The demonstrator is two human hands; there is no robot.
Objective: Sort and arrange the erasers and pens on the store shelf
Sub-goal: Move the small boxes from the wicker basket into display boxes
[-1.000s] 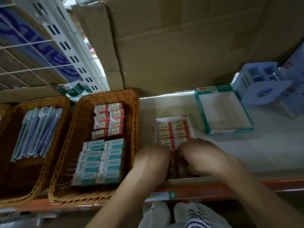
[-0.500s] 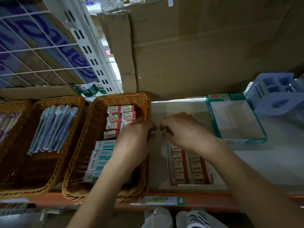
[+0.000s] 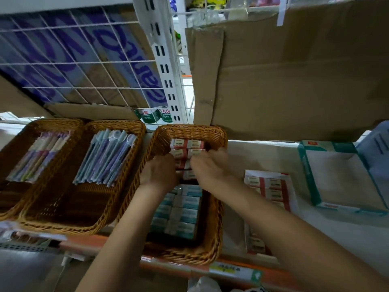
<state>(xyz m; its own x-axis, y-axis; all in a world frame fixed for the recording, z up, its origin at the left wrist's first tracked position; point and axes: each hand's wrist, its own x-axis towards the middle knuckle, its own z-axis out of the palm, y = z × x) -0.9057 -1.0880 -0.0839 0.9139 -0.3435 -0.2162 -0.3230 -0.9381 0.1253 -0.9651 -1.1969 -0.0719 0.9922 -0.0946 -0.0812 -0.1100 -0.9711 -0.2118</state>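
Observation:
Both my hands are inside the right wicker basket (image 3: 216,207). My left hand (image 3: 160,171) and my right hand (image 3: 210,167) hold a small batch of red erasers (image 3: 186,165) between them, fingers curled down over it and fingertips hidden. The batch sits just in front of the red erasers (image 3: 187,144) stacked at the basket's back. Teal erasers (image 3: 183,209) fill the basket's front under my forearms. An open white box of red erasers (image 3: 271,186) lies on the shelf to the right. Pens (image 3: 107,159) lie in the middle basket.
A far-left basket (image 3: 12,148) holds pastel pens (image 3: 40,154). An empty teal-edged box (image 3: 341,175) and a blue plastic organizer (image 3: 376,148) stand at the right. Large cardboard cartons (image 3: 294,70) and a wire grid (image 3: 73,60) close off the back. The orange shelf edge (image 3: 168,266) runs along the front.
Both hands lifted a batch of red erasers out of the white box and carried it left into the eraser basket, up against the red stack. The camera shifted left too.

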